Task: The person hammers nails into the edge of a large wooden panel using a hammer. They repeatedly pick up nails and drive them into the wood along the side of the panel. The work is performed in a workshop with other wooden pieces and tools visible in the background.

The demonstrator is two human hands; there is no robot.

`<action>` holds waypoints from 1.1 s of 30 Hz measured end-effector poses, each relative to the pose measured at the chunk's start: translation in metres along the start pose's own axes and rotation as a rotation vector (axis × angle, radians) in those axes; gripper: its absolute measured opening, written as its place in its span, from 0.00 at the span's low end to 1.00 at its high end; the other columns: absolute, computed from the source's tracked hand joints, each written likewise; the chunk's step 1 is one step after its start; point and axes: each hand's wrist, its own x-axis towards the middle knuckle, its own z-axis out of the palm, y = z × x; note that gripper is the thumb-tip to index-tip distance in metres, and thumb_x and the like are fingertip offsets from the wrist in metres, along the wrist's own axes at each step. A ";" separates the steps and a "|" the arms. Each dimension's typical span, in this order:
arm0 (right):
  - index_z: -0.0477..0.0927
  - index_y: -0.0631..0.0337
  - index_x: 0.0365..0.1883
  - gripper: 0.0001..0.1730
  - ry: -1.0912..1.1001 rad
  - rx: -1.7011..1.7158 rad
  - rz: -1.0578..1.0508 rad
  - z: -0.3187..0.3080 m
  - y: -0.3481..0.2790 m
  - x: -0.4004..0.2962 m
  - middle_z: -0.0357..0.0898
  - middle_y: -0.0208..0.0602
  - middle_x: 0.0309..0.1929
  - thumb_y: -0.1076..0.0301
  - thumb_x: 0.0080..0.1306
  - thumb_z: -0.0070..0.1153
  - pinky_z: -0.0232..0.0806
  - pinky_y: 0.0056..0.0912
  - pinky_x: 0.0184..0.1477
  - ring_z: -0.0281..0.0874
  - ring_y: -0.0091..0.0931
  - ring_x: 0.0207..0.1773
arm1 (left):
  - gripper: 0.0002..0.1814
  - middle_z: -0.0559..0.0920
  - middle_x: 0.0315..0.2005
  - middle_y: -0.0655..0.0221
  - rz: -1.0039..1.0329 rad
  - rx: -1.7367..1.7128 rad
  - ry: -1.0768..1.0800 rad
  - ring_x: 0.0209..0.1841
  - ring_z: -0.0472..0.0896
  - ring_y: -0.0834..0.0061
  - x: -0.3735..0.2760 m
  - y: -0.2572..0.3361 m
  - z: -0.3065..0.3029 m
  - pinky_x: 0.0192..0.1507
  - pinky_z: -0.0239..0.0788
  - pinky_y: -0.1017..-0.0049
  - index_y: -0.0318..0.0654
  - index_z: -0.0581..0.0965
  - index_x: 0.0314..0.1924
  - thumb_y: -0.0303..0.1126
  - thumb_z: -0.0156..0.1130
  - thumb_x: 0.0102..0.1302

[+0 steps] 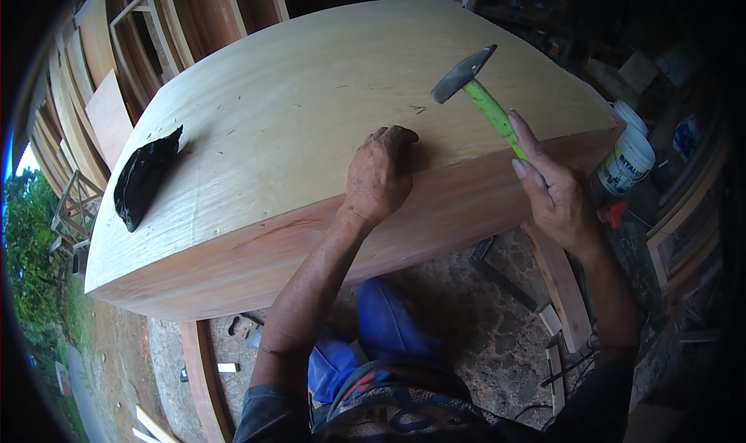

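My right hand point(556, 201) grips the lime-green handle of a cross-peen hammer point(466, 76), whose dark metal head is raised above a large pale plywood panel point(303, 128). My left hand point(379, 178) rests at the panel's near edge, fingers curled; whether they pinch something small is hidden. Below that edge runs a reddish wooden side point(280, 239), so panel and side form a box-like piece. Several small nails point(417, 109) lie loose on the plywood beyond my left hand. A crumpled black plastic bag point(148, 178) sits at the panel's left end, nails scattered near it.
Wooden frames and boards point(145, 41) lean at the back left. White buckets point(628, 157) stand right of the panel. On the floor are a handsaw point(245, 329), a dark metal angle piece point(504, 282) and wood offcuts point(551, 319). Wooden beams point(201, 379) extend under the piece.
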 end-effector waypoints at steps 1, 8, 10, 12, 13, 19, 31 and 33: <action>0.66 0.52 0.76 0.32 -0.140 -0.075 0.026 0.004 0.001 0.001 0.84 0.62 0.40 0.74 0.74 0.53 0.77 0.47 0.48 0.88 0.47 0.42 | 0.11 0.85 0.46 0.56 0.005 -0.011 0.005 0.52 0.82 0.52 0.000 -0.002 -0.002 0.54 0.74 0.57 0.40 0.82 0.50 0.27 0.59 0.69; 0.66 0.56 0.76 0.30 0.201 0.046 -0.079 0.002 -0.005 0.006 0.82 0.61 0.57 0.75 0.76 0.50 0.74 0.37 0.59 0.85 0.46 0.57 | 0.12 0.84 0.45 0.54 0.060 -0.040 0.077 0.51 0.82 0.50 -0.004 -0.002 -0.006 0.53 0.74 0.58 0.36 0.80 0.49 0.21 0.57 0.67; 0.67 0.56 0.76 0.30 0.411 0.087 -0.087 0.018 -0.003 0.004 0.83 0.61 0.55 0.75 0.75 0.51 0.74 0.36 0.58 0.85 0.47 0.57 | 0.13 0.84 0.45 0.54 0.052 -0.033 0.066 0.51 0.82 0.50 -0.003 -0.002 -0.005 0.53 0.74 0.58 0.37 0.80 0.50 0.21 0.57 0.66; 0.68 0.56 0.75 0.31 -0.093 -0.020 0.025 0.012 0.008 -0.010 0.84 0.63 0.50 0.76 0.74 0.52 0.75 0.38 0.54 0.86 0.49 0.51 | 0.14 0.84 0.45 0.54 0.047 -0.018 0.051 0.51 0.82 0.50 -0.004 -0.002 -0.006 0.53 0.74 0.57 0.37 0.80 0.50 0.20 0.56 0.66; 0.68 0.56 0.75 0.31 -0.144 -0.060 0.016 0.006 0.010 -0.009 0.84 0.63 0.48 0.77 0.74 0.52 0.75 0.38 0.53 0.87 0.49 0.50 | 0.14 0.84 0.45 0.54 0.043 -0.011 0.044 0.51 0.82 0.50 -0.006 -0.003 -0.006 0.53 0.74 0.57 0.37 0.80 0.50 0.20 0.56 0.66; 0.66 0.51 0.77 0.33 0.101 -0.045 -0.049 0.011 -0.004 -0.007 0.84 0.53 0.33 0.76 0.74 0.53 0.78 0.40 0.39 0.87 0.38 0.31 | 0.14 0.84 0.45 0.53 0.061 -0.006 0.053 0.50 0.82 0.48 -0.004 -0.002 -0.006 0.53 0.74 0.56 0.37 0.80 0.50 0.20 0.55 0.66; 0.67 0.45 0.76 0.33 -0.352 -0.357 0.056 -0.012 -0.001 0.004 0.81 0.55 0.27 0.72 0.74 0.55 0.76 0.49 0.40 0.82 0.43 0.26 | 0.12 0.85 0.46 0.52 0.010 -0.063 -0.122 0.52 0.84 0.51 0.015 -0.013 -0.028 0.55 0.75 0.58 0.34 0.80 0.51 0.24 0.54 0.71; 0.67 0.44 0.76 0.32 -0.371 -0.284 0.185 -0.023 -0.009 0.007 0.82 0.58 0.31 0.73 0.74 0.54 0.75 0.52 0.44 0.85 0.47 0.35 | 0.12 0.86 0.46 0.53 -0.003 -0.003 -0.201 0.52 0.84 0.53 0.032 -0.017 -0.037 0.56 0.75 0.59 0.34 0.80 0.52 0.26 0.54 0.72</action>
